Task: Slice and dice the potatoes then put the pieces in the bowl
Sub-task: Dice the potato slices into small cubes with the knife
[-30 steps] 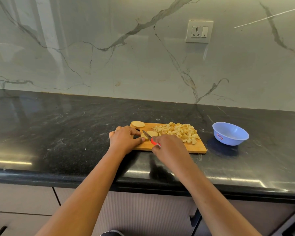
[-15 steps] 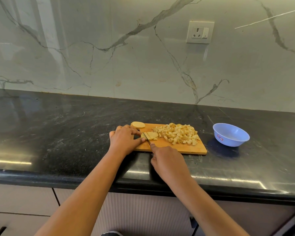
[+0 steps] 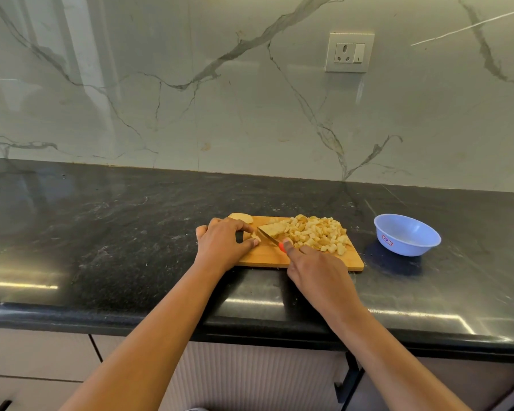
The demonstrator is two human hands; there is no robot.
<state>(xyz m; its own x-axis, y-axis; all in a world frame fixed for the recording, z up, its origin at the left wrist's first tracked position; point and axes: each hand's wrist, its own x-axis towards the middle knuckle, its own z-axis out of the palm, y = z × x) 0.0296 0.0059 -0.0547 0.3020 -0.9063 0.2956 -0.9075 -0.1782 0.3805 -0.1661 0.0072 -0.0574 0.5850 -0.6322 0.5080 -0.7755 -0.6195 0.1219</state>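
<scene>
Done: big pile of diced cubes (image 3: 318,235) on R half of cutting board (image 3: 264,258).
Mid-cut: flat slices (image 3: 273,229) under knife (image 3: 268,236), touching the pile.
L hand (image 3: 221,243): fingers curled, pinching small potato bit (image 3: 255,236) just L of blade.
R hand (image 3: 321,274): wrapped round red knife handle, forefinger on top.
Uncut: end piece (image 3: 240,217) at board's far-L corner.
Bowl (image 3: 407,247): on counter (image 3: 101,232), R of board, apart; looks empty.
Est: dicing nearly done; transfer all to go.

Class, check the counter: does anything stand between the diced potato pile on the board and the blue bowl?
Nothing visible does. Between the diced potato pile and the blue bowl lie only the cutting board edge and bare countertop.
</scene>
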